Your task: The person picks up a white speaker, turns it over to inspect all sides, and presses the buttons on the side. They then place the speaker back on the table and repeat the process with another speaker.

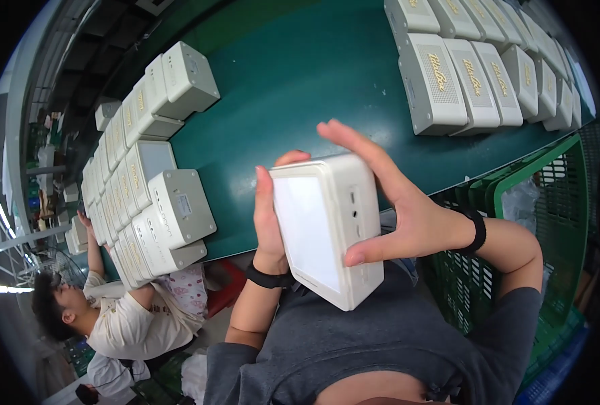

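Observation:
A white box-shaped device [306, 233] with rounded corners is held up above the table's near edge, tilted. Its pale, screen-like front panel faces left, and several small ports show along its right side. My left hand [269, 219] grips it from the left, thumb at the panel's edge and fingers partly hidden behind. My right hand [411, 212] is on the right side: the thumb presses the port side, while a finger stretches out past the top edge and the others are hidden. Both wrists wear black bands.
Rows of similar white devices [436, 84] stand at the far right of the green table [293, 81], and more rows [181, 206] at left. Close by at right is a green plastic crate [550, 270] with a clear bag inside. A co-worker [127, 314] reaches toward the left rows.

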`<state>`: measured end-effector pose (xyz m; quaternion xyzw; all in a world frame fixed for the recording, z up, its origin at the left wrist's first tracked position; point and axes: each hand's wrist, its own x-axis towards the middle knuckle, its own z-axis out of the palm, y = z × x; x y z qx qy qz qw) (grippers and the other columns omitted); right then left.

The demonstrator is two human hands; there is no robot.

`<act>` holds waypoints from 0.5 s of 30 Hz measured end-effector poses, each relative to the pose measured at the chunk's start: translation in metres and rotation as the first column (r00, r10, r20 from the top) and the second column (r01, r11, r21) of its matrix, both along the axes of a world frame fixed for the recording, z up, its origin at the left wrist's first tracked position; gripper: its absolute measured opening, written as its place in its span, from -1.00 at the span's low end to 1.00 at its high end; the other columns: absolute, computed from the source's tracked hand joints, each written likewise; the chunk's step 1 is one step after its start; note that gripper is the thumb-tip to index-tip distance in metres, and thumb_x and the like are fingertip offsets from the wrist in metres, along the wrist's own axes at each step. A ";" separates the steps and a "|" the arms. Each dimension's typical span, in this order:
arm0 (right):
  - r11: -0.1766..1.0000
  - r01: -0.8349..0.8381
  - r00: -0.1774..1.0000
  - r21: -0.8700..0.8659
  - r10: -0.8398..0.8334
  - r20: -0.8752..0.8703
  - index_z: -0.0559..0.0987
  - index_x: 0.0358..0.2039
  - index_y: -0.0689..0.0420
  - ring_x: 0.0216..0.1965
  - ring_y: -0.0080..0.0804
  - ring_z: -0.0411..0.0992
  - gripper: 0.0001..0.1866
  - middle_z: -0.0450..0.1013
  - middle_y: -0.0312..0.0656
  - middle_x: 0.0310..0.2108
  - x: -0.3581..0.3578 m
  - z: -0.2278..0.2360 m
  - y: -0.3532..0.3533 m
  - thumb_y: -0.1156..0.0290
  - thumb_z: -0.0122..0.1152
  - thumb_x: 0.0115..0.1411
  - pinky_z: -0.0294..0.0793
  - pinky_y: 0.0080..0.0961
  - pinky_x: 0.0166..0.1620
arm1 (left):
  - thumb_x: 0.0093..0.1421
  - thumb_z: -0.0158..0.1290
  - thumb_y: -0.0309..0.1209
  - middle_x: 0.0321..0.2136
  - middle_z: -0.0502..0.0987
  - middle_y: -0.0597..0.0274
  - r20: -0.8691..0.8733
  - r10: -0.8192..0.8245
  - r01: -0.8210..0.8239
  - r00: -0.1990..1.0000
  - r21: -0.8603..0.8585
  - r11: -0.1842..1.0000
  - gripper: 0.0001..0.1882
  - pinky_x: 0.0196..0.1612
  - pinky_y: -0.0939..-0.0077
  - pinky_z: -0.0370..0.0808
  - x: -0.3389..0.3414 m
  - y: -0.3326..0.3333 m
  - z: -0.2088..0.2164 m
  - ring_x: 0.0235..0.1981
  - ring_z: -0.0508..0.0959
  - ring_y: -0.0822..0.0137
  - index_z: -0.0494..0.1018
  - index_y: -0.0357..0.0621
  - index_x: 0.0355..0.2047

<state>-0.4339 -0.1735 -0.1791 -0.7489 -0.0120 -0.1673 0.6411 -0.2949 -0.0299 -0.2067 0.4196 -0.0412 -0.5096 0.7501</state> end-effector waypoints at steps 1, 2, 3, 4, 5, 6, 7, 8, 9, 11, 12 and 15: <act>1.000 0.003 1.000 0.003 -0.003 -0.006 -0.11 0.33 0.12 0.29 -0.24 0.02 0.05 -0.05 -0.03 0.30 -0.001 0.000 0.001 0.27 0.40 -0.01 0.13 -0.33 0.24 | 0.34 -0.45 0.11 -0.14 0.45 0.12 0.020 -0.026 0.026 0.999 0.001 1.000 -0.37 -0.05 0.41 0.44 -0.005 -0.001 0.001 -0.13 0.48 0.29 0.29 -0.19 -0.01; 0.980 -0.027 0.997 0.196 0.040 -0.060 -0.05 0.31 0.12 0.26 -0.27 0.07 -0.01 0.01 -0.05 0.27 0.000 -0.001 0.003 0.27 0.39 0.00 0.16 -0.35 0.22 | 0.34 -0.47 0.11 -0.15 0.45 0.12 0.041 -0.058 0.058 0.997 0.002 0.998 -0.37 -0.05 0.40 0.44 -0.008 -0.002 0.001 -0.13 0.48 0.29 0.29 -0.18 -0.02; 0.923 -0.045 0.990 0.383 0.092 -0.103 0.00 0.28 0.12 0.22 -0.29 0.12 -0.06 0.06 -0.08 0.24 0.000 -0.001 0.004 0.27 0.39 0.01 0.19 -0.36 0.19 | 0.34 -0.47 0.11 -0.15 0.45 0.12 0.036 -0.066 0.066 0.997 0.003 0.998 -0.37 -0.05 0.40 0.44 -0.010 -0.002 0.000 -0.13 0.48 0.29 0.29 -0.18 -0.02; 0.829 -0.051 0.980 0.557 0.150 -0.133 0.05 0.26 0.12 0.19 -0.32 0.17 -0.11 0.12 -0.10 0.21 0.000 -0.002 0.006 0.27 0.38 0.02 0.22 -0.38 0.17 | 0.34 -0.47 0.12 -0.15 0.45 0.12 0.007 -0.078 0.078 0.997 0.024 0.997 -0.37 -0.05 0.40 0.44 -0.011 -0.002 0.000 -0.13 0.48 0.29 0.29 -0.18 -0.02; 0.829 -0.043 0.980 0.558 0.143 -0.137 0.05 0.26 0.12 0.19 -0.32 0.17 -0.11 0.12 -0.10 0.21 0.001 -0.003 0.007 0.27 0.38 0.02 0.22 -0.38 0.17 | 0.34 -0.48 0.13 -0.16 0.45 0.12 -0.021 -0.089 0.089 0.996 0.045 0.995 -0.37 -0.06 0.39 0.44 -0.012 -0.001 -0.002 -0.13 0.48 0.28 0.28 -0.17 -0.02; 0.825 0.005 0.982 0.565 0.101 -0.157 0.09 0.23 0.12 0.16 -0.34 0.20 -0.16 0.16 -0.12 0.18 0.001 -0.005 0.008 0.28 0.36 0.03 0.25 -0.39 0.16 | 0.33 -0.49 0.13 -0.16 0.45 0.12 -0.049 -0.098 0.101 0.994 0.065 0.993 -0.37 -0.06 0.38 0.44 -0.013 -0.001 -0.003 -0.13 0.48 0.28 0.28 -0.16 -0.02; 0.819 0.053 0.982 0.572 0.060 -0.176 0.12 0.21 0.11 0.13 -0.37 0.23 -0.21 0.19 -0.14 0.14 0.001 -0.007 0.009 0.29 0.35 0.04 0.27 -0.41 0.14 | 0.33 -0.49 0.13 -0.16 0.45 0.12 -0.053 -0.104 0.107 0.993 0.065 0.992 -0.37 -0.06 0.38 0.44 -0.013 -0.002 -0.004 -0.13 0.48 0.28 0.28 -0.16 -0.02; 0.814 0.080 0.981 0.576 0.039 -0.191 0.14 0.20 0.11 0.11 -0.38 0.24 -0.23 0.21 -0.15 0.12 0.000 -0.009 0.010 0.30 0.35 0.05 0.28 -0.41 0.13 | 0.33 -0.49 0.14 -0.16 0.45 0.12 -0.001 -0.096 0.096 0.995 0.077 0.992 -0.36 -0.06 0.38 0.44 -0.016 -0.001 -0.005 -0.14 0.48 0.28 0.28 -0.16 -0.02; 0.809 0.105 0.979 0.578 0.019 -0.204 0.16 0.18 0.11 0.10 -0.39 0.25 -0.25 0.23 -0.16 0.11 0.000 -0.010 0.010 0.31 0.34 0.05 0.29 -0.42 0.12 | 0.33 -0.49 0.14 -0.16 0.45 0.12 0.051 -0.088 0.083 0.995 0.089 0.993 -0.36 -0.06 0.38 0.44 -0.018 -0.001 -0.006 -0.14 0.48 0.28 0.28 -0.16 -0.02; 0.813 0.082 0.977 0.576 0.047 -0.206 0.17 0.18 0.11 0.11 -0.39 0.24 -0.28 0.23 -0.15 0.10 0.002 -0.013 0.005 0.35 0.32 0.07 0.28 -0.42 0.13 | 0.33 -0.49 0.14 -0.16 0.45 0.12 0.102 -0.084 0.074 0.991 0.099 0.992 -0.36 -0.06 0.37 0.44 -0.021 0.000 -0.007 -0.14 0.48 0.27 0.27 -0.16 -0.01; 0.814 0.077 0.977 0.576 0.052 -0.205 0.17 0.18 0.11 0.11 -0.39 0.24 -0.29 0.23 -0.15 0.10 0.002 -0.013 0.004 0.36 0.32 0.07 0.28 -0.43 0.13 | 0.32 -0.49 0.15 -0.16 0.45 0.12 0.062 -0.071 0.065 0.996 0.093 0.993 -0.36 -0.06 0.37 0.44 -0.021 0.000 -0.007 -0.14 0.48 0.27 0.27 -0.16 -0.01; 0.834 -0.002 0.975 0.551 0.124 -0.185 0.15 0.19 0.10 0.12 -0.38 0.23 -0.26 0.22 -0.15 0.10 0.002 -0.004 0.004 0.37 0.33 0.05 0.28 -0.41 0.14 | 0.32 -0.49 0.15 -0.15 0.45 0.12 -0.016 -0.043 0.045 0.999 0.086 0.995 -0.35 -0.07 0.37 0.45 -0.019 0.001 -0.007 -0.14 0.48 0.27 0.27 -0.16 -0.01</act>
